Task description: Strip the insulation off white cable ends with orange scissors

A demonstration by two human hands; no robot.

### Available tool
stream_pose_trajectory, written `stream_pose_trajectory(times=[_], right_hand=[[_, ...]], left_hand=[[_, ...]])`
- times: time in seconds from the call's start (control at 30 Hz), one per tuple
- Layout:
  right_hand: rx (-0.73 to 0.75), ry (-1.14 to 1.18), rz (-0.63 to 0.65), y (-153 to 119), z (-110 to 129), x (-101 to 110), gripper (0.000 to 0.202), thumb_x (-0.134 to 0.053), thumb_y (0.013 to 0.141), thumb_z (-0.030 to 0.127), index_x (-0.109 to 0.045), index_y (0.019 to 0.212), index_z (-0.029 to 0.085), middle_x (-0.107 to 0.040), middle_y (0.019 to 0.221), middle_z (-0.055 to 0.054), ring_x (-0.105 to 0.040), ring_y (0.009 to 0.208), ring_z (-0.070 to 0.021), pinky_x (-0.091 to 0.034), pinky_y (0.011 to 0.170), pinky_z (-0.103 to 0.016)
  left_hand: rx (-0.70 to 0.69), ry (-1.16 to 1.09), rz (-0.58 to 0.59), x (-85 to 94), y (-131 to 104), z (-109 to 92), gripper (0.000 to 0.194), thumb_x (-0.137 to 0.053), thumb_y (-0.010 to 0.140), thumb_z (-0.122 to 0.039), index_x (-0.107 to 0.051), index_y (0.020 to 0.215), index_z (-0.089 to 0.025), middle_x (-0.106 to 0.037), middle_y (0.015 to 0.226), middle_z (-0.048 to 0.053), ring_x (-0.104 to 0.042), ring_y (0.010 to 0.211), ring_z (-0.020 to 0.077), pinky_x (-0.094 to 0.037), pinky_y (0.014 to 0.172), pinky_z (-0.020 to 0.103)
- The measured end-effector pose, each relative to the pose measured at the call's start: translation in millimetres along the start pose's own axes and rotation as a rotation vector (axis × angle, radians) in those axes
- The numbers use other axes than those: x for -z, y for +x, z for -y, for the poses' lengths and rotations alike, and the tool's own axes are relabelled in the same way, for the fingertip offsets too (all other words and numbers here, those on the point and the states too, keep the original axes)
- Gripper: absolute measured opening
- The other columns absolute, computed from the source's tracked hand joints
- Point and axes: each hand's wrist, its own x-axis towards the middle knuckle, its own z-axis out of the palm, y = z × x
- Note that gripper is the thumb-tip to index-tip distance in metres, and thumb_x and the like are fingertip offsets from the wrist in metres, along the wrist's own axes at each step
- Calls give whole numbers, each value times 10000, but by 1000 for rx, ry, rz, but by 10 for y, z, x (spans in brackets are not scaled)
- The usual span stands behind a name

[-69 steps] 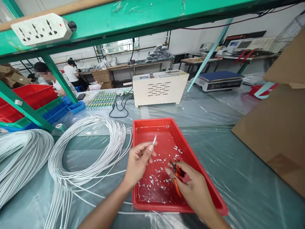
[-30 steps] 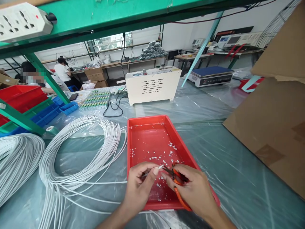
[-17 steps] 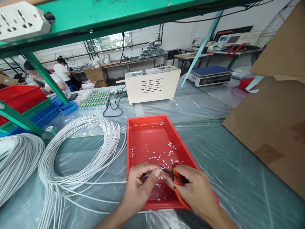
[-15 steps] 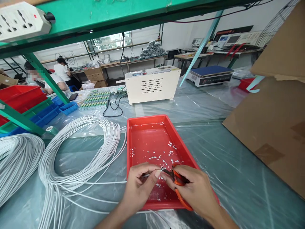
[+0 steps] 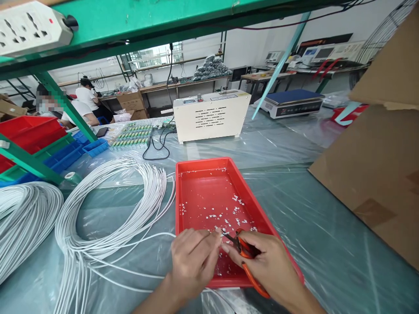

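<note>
Red tray holds snippets, so some cutting looks done, remainder unclear, left fingers apparently pinching 1 cable, right fingers gripping cutters.

From my station I saw a bench under plastic sheeting, carrying a red tray. Just left of that tray lay a white cable coil, with a second coil farther left. I had green boards behind the tray leftward, a cream machine straight behind, and a scale behind rightward.
</note>
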Motion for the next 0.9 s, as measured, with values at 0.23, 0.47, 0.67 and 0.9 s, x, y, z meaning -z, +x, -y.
stream_pose_trajectory(times=[0.23, 0.47, 0.67, 0.9], right_hand=[[119, -110, -142, 2, -51, 12, 411, -578, 733, 342, -267, 505, 201, -286, 478, 69, -265, 430, -85, -220, 449, -215], [-16, -27, -10, -2, -13, -10, 465, -581, 725, 372, -190, 537, 204, -230, 496, 71, -232, 445, -86, -203, 440, -210], [-166, 90, 107, -32, -11, -75, 490, -578, 717, 369, -148, 545, 210, -173, 527, 64, -177, 470, -94, -169, 419, -221], [-6, -88, -77, 9, -14, -35, 419, -581, 710, 340, -240, 507, 208, -264, 484, 67, -262, 439, -92, -217, 450, -217]], left_hand=[[435, -400, 223, 43, 146, -42, 159, -481, 843, -189, -613, 769, -137, -622, 664, 24, -547, 594, 111, -418, 547, 194], [78, -75, 38, 7, 54, 19, 114, -534, 781, -61, -611, 830, -129, -653, 723, 52, -576, 640, 132, -432, 601, 239], [-212, 296, -51, -20, -29, 92, 210, -557, 746, -26, -592, 930, -122, -677, 763, 78, -567, 609, 152, -381, 532, 261], [476, -380, 193, 16, 129, -33, 196, -460, 856, -198, -613, 748, -141, -630, 659, 23, -564, 601, 116, -425, 567, 198]])
